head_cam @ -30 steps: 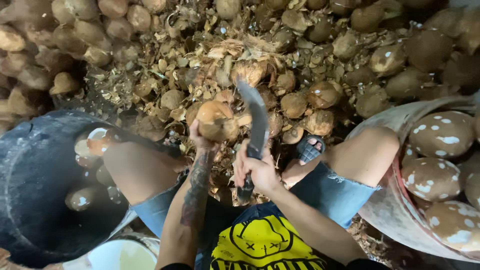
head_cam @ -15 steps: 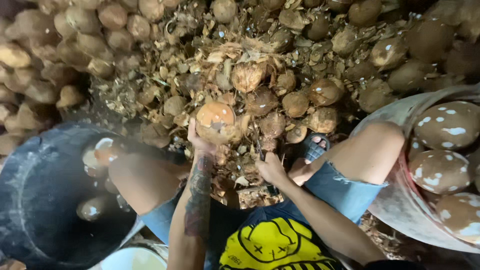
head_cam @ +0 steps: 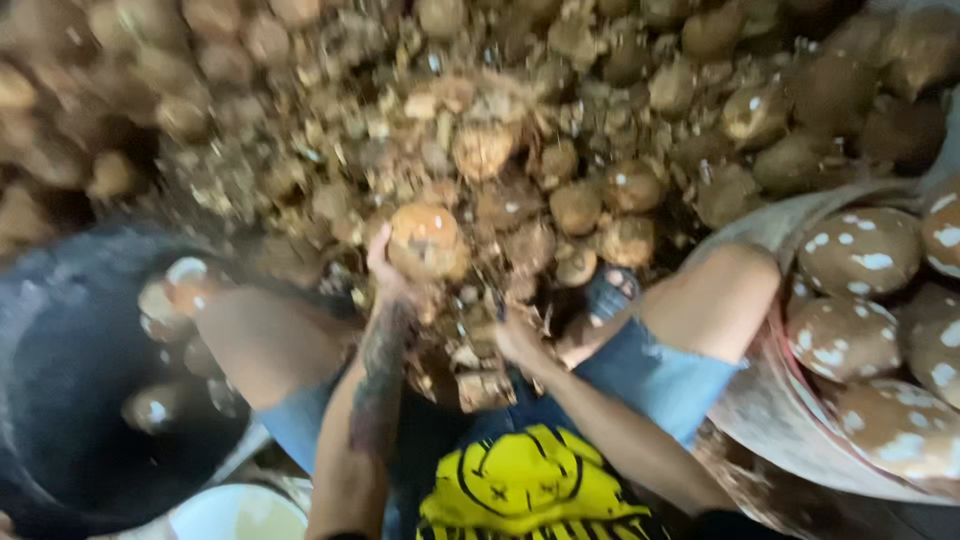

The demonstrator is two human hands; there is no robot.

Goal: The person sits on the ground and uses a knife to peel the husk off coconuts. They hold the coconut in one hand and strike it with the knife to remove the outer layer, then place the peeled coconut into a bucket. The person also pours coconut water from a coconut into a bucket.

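Hands at work over a heap of coconuts: the left hand (head_cam: 385, 268), at the end of a tattooed forearm, is wrapped around a half-peeled coconut (head_cam: 425, 240), cupping it from the left and below and holding it up just ahead of the knees. The right hand (head_cam: 520, 335) sits lower and to the right of the nut, apart from it, fingers curled; motion blur makes it impossible to tell whether anything is gripped there.

To the person's left stands a large dark tub (head_cam: 60, 400), and pale-patched peeled coconuts (head_cam: 170, 290) lie inside it near the rim, with at least one more deeper in shadow. To the right, a light sack (head_cam: 790, 400) lies open, filled with brown peeled coconuts (head_cam: 845, 335) flecked with white; its far edge is cut off by the frame. A white bowl-like rim (head_cam: 235, 510) shows at the bottom edge, mostly out of view, contents unseen.

Beyond the hands, a pile of unpeeled coconuts (head_cam: 620, 190) and loose husk scraps (head_cam: 480, 385) covers the ground from edge to edge. The whole view is smeared, probably by head movement, so the far nuts read only as brown rounded shapes. Denim shorts (head_cam: 650, 375), a yellow-printed shirt (head_cam: 515, 485) and a sandalled foot (head_cam: 610, 292) fill the foreground.
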